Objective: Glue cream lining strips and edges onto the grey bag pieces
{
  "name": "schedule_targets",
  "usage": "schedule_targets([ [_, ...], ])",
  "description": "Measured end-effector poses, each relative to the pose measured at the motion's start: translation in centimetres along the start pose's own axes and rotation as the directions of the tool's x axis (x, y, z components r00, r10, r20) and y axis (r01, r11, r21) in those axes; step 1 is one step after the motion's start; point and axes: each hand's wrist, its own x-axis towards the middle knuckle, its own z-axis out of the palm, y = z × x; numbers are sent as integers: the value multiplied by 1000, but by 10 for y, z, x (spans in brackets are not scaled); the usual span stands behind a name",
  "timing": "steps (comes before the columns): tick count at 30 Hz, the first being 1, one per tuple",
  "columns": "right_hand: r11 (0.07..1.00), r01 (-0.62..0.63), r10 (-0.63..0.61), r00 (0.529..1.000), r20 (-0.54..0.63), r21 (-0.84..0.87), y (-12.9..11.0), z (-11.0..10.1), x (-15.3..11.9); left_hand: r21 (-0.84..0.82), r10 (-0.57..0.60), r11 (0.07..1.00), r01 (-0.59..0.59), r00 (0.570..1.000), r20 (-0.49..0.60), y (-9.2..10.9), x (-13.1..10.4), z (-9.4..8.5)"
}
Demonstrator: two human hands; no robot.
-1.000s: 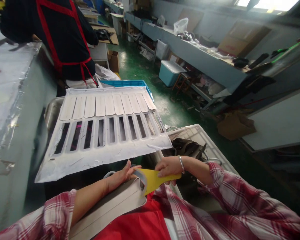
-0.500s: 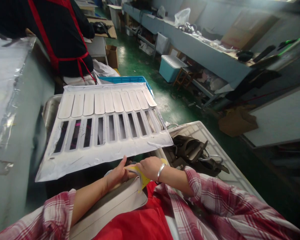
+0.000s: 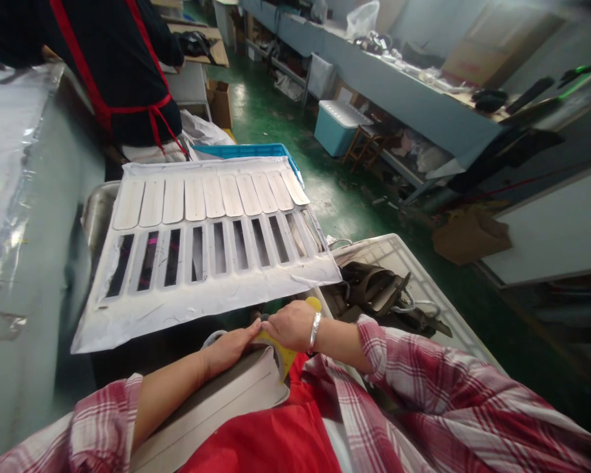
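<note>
Across my lap lies an off-white panel (image 3: 226, 401) with dark lines along it, bent over at its right end. My left hand (image 3: 231, 348) is closed at the panel's far edge, its fingertips meeting my right hand. A thin yellow piece (image 3: 286, 358) sits at the panel's right end. My right hand (image 3: 290, 325), with a silver bangle at the wrist, is closed on that yellow piece. What lies under the fingertips is hidden. Just beyond both hands is a white slotted board (image 3: 152, 322) with a row of off-white rounded strips (image 3: 209, 197) along its far half.
On the right stands a white crate (image 3: 398, 246) holding dark brown strap-like pieces (image 3: 374, 292). A blue crate (image 3: 256, 150) is behind the board. A co-worker in a red-strapped apron (image 3: 108, 79) stands at the far left, beside a covered table (image 3: 14, 164).
My left thumb has come down from its raised position, and my left fingers now meet my right hand. My right hand has shifted slightly up. The view has tilted a little.
</note>
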Motion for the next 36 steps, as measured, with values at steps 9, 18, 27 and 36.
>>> schedule_targets([
  [9,994,106,-106,994,-21,-1,3,3,2,487,255,807,-333,942,220,16,-17,-3],
  [18,983,182,-182,983,-8,-9,4,6,7,279,145,938,-205,964,221,36,-24,7],
  [27,969,246,-246,969,-1,-12,-3,5,13,335,52,936,-110,983,178,38,-35,4],
  [36,971,238,-238,970,56,18,-24,-8,29,492,112,858,-149,988,105,24,-51,-14],
])
